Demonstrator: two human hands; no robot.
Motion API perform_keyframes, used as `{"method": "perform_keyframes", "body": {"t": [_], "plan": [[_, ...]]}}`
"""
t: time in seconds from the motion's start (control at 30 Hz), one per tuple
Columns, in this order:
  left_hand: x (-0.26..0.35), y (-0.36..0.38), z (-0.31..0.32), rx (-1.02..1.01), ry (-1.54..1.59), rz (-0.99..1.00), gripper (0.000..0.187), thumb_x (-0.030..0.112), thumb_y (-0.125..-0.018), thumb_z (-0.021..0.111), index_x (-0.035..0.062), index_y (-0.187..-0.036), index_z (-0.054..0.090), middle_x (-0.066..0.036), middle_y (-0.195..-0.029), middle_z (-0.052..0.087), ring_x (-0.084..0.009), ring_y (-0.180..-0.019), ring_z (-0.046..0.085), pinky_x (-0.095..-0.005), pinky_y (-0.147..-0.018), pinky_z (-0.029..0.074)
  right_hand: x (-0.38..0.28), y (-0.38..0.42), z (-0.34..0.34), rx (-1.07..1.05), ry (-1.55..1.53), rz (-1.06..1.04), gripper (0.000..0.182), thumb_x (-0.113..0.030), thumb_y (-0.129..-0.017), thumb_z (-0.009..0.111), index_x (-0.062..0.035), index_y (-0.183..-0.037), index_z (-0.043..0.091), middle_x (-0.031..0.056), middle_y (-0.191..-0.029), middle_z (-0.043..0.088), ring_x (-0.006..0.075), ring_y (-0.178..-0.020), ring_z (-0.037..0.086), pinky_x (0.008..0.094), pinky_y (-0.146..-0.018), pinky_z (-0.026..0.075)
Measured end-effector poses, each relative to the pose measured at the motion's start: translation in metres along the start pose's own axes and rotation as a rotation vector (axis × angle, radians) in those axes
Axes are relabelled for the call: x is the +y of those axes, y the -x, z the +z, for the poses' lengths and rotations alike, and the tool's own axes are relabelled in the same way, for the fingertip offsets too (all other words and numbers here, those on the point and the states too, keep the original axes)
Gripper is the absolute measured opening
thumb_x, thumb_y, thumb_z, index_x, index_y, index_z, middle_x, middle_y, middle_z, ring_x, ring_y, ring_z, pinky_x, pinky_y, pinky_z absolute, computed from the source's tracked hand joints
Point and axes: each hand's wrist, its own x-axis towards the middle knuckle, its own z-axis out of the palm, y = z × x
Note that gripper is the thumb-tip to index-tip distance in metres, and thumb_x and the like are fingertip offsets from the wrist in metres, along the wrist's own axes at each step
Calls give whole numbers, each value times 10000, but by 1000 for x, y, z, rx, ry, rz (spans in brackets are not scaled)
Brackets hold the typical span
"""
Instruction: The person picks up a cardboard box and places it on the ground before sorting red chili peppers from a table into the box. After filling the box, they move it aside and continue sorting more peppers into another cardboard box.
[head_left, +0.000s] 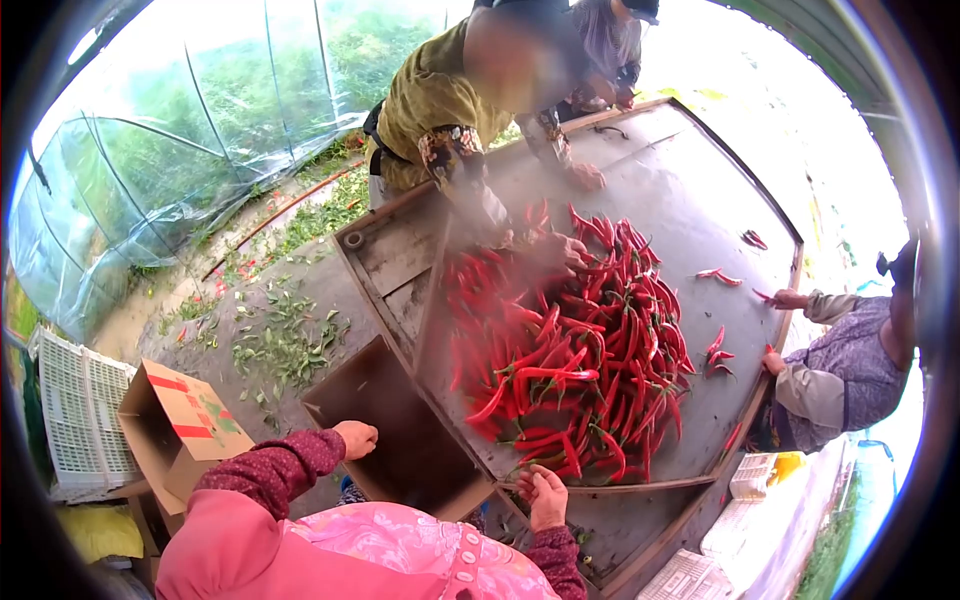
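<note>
A large heap of red chili peppers (590, 350), many with green stems, lies on the grey tabletop (740, 190). My right hand (545, 497) is at the table's near edge, its fingers curled together beside the lowest peppers. What those fingers pinch, if anything, is hidden. Over the left rim of an open cardboard box (400, 440), my left hand (357, 440) has its fingers curled and pressed together, with nothing visible in them. The box stands against the table's near left side, and its inside looks dark brown.
Across the table a person (430, 110) reaches into the heap. Another person (850, 350) stands at the right edge, near a few loose peppers (718, 350). At left are a second cardboard box (185, 420) and white crates (85, 405). Leaves (285, 340) litter the floor.
</note>
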Motion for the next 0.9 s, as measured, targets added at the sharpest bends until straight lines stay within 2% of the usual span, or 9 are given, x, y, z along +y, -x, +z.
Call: {"method": "perform_keyframes", "body": {"t": [0.4,0.53,0.63,0.67,0.7,0.73,0.77,0.83,0.9], "plan": [[35,-24,-32,114,81,55,247,226,-791,502,66,-935,621,-164,-921,631,-335,-909,580,-409,-813,450,-13,-6,-16,50,-4,-62,187,-86,-869,496,-37,-1038,558,99,-881,652,172,-724,636,261,-601,507],[-4,-10,-15,133,126,61,348,248,-782,538,86,-1089,568,-170,-984,617,-331,-951,574,-397,-844,445,-1,-2,-15,33,-7,-47,190,-89,-873,490,-36,-1043,556,96,-877,651,171,-723,635,259,-598,504],[-89,35,-2,298,246,-271,530,256,-740,604,98,-1225,458,-202,-1084,577,-348,-1001,557,-403,-871,439,3,-1,-12,30,7,-25,189,-87,-878,478,-37,-1042,556,90,-865,649,170,-720,632,257,-587,500],[-113,68,-4,407,172,-452,546,228,-727,620,80,-1227,456,-221,-1104,560,-363,-1028,542,-419,-870,439,4,-1,-11,29,1,-25,189,-87,-878,478,-37,-1042,556,90,-865,649,170,-720,632,257,-587,500],[-137,97,-12,339,247,-751,532,198,-727,628,48,-1209,460,-232,-1113,554,-367,-1047,533,-425,-865,445,3,-1,-13,34,-4,-31,185,-87,-877,480,-39,-1038,557,89,-866,649,168,-720,632,256,-586,500],[-175,122,-5,380,244,-922,498,179,-736,621,23,-1182,464,-230,-1119,552,-362,-1053,531,-415,-861,451,3,-1,-16,40,-7,-36,181,-87,-876,481,-41,-1034,558,88,-866,650,166,-719,632,256,-586,499],[-243,138,21,377,219,-1080,457,156,-737,617,23,-1157,496,-216,-1078,580,-353,-988,570,-404,-841,467,2,-2,-18,52,0,-40,176,-93,-876,484,-45,-1028,559,85,-865,651,161,-717,630,255,-587,499],[-261,169,25,470,185,-1205,355,140,-733,595,9,-1063,582,-211,-977,621,-338,-893,610,-402,-815,482,-1,-1,-16,66,-4,-35,173,-98,-877,485,-47,-1025,559,83,-862,651,158,-712,630,252,-587,497],[-277,149,58,433,281,-1110,312,152,-727,590,12,-1005,615,-203,-931,632,-330,-862,619,-400,-802,486,2,-2,-17,67,13,-31,182,-109,-878,484,-47,-1031,560,84,-876,649,155,-727,627,244,-593,490]]}}
